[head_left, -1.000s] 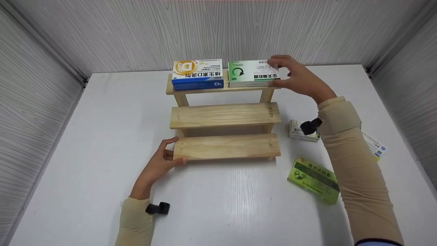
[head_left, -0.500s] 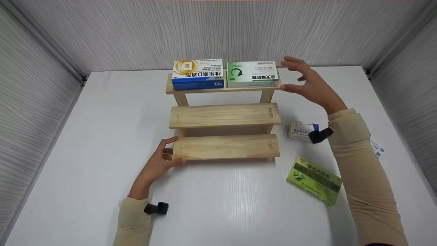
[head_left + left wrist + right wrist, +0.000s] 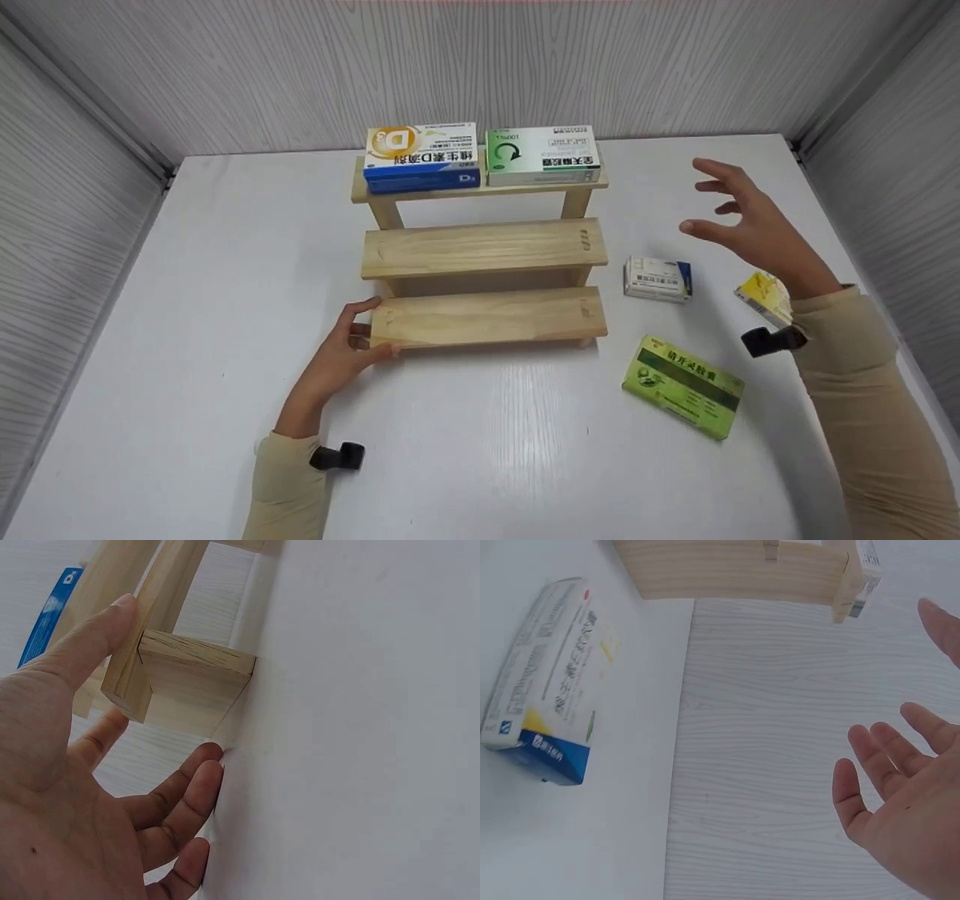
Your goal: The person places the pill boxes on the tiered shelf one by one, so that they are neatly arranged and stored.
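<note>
A three-step wooden rack (image 3: pixel 487 319) stands on the white table. My left hand (image 3: pixel 334 367) holds the left end of its lowest step, thumb at the front edge and index finger at the back. In the left wrist view the other fingers (image 3: pixel 180 810) spread below the step, near the tabletop. On the top step lie a blue and white vitamin D box (image 3: pixel 424 157) and, to its right, a green and white medicine box (image 3: pixel 544 154). My right hand (image 3: pixel 757 225) is in the air right of the rack, fingers apart, holding nothing.
Right of the rack lie a small white and blue medicine box (image 3: pixel 658 279) and a green medicine box (image 3: pixel 684 386). A yellow box (image 3: pixel 765 296) is partly hidden by the right wrist. Grey wood-grain panels (image 3: pixel 480 67) wall the table in.
My right hand has let go of the green and white box on the top step and moved right, towards me. The left hand keeps its hold on the lowest step.
</note>
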Tool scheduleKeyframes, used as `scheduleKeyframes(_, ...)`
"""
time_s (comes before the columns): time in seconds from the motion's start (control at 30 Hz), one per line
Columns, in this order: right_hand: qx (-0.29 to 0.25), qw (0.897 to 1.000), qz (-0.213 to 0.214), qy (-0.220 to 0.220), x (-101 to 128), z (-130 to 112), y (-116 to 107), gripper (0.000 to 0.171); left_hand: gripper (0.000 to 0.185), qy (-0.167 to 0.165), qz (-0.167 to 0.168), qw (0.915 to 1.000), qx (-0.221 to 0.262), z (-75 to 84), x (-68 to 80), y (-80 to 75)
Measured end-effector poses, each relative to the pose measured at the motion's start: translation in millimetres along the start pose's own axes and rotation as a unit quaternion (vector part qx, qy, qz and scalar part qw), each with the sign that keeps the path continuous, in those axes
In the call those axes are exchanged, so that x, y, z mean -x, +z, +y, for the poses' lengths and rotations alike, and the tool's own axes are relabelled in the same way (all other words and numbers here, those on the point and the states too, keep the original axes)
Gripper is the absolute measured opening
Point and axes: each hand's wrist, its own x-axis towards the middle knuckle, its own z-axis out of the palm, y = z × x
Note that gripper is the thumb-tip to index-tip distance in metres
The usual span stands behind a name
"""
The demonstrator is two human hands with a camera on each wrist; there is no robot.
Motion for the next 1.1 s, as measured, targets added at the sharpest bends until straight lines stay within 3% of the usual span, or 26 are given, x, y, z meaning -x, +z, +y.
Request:
scheduleKeyframes(0.2, 0.025, 1.0, 0.001, -0.004, 37, 9, -1, 0.077, 0.08, 0.004, 0.0, 1.0, -0.007, 2.7, -0.3, -1.6)
scheduleKeyframes(0.6, 0.078, 0.996, -0.044, 0.005, 111, 25, 11, 0.079, 0.083, -0.002, 0.005, 0.9999, -0.01, -0.5, 1.0, 0.0)
scheduleKeyframes(0.77, 0.085, 0.994, -0.062, 0.008, 132, 31, 16, 0.084, 0.085, -0.004, 0.001, 0.9999, -0.011, -1.0, 0.3, -0.1)
scheduleKeyframes(1.1, 0.066, 0.989, -0.112, 0.068, 159, 45, 36, 0.085, 0.082, -0.002, -0.006, 1.0, 0.001, 1.6, -0.7, -0.9)
